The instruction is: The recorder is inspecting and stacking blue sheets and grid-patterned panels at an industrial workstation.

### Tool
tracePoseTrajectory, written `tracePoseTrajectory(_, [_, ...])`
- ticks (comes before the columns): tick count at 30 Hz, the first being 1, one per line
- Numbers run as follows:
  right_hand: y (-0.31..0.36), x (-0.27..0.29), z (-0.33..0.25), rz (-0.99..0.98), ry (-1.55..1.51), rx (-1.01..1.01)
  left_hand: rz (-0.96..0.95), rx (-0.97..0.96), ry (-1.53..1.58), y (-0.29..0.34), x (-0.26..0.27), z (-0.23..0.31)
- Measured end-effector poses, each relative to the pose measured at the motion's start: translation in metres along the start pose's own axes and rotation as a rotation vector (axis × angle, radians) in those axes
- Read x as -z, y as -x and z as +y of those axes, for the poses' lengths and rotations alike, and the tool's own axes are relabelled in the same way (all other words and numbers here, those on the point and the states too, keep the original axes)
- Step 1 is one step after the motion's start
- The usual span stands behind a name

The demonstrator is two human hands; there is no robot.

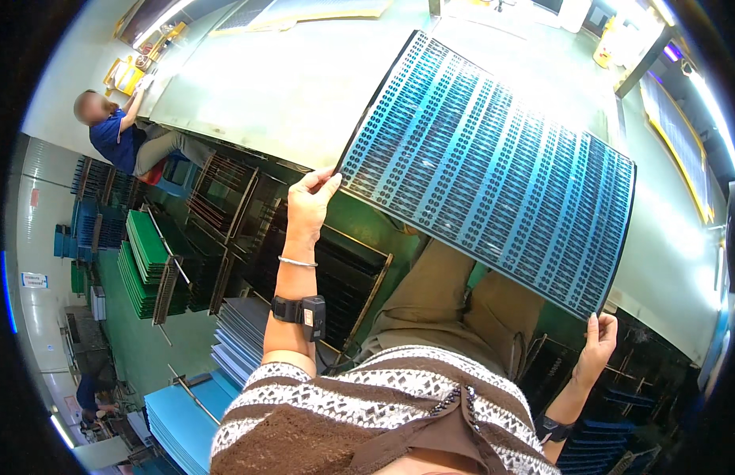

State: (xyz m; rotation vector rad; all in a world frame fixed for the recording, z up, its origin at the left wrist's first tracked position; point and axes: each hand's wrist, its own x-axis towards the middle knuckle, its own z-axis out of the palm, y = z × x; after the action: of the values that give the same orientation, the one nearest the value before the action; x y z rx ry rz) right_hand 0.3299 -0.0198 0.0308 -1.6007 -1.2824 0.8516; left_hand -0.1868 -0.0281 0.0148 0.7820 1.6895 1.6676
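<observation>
Two hands, one blue panel held up to the light

Both hands are gripping a large blue panel point(494, 170) by opposite corners, and it is hanging tilted over the pale worktable point(288, 87). The left hand point(310, 206) is pinching the corner at nine o'clock, thumb on top and fingers curled under the edge. The right hand point(597, 340) is clasping the corner at four o'clock, fingers wrapped over the rim. Holding by the edges looks meant to keep fingers off the rows of dark dots, and the tilt is catching the overhead glare, likely for looking it over.

Below, at seven o'clock, racks are holding green sheets point(146, 265) standing on edge. A stack of blue sheets point(241, 336) is lying flat beside the knee, and dark slotted racks point(225, 198) are sitting under the table's lip. At ten o'clock another person point(114, 134) is reaching toward the wall.
</observation>
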Motion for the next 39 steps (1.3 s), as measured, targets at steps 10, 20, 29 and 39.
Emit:
tracePoseTrajectory(10, [0.001,-0.005,-0.008,0.021,0.006,-0.003,0.031,0.006,0.04,-0.001,0.002,-0.007])
tracePoseTrajectory(20, [0.0,-0.002,-0.003,0.014,0.047,-0.004,0.038,-0.089,-0.094,0.003,-0.002,-0.011])
tracePoseTrajectory(29, [0.001,-0.002,-0.003,-0.01,0.003,-0.04,0.105,-0.103,-0.109,0.006,-0.002,-0.008])
tracePoseTrajectory(39, [-0.006,-0.017,-0.015,0.02,0.099,-0.017,0.165,-0.22,-0.348,0.006,-0.001,-0.009])
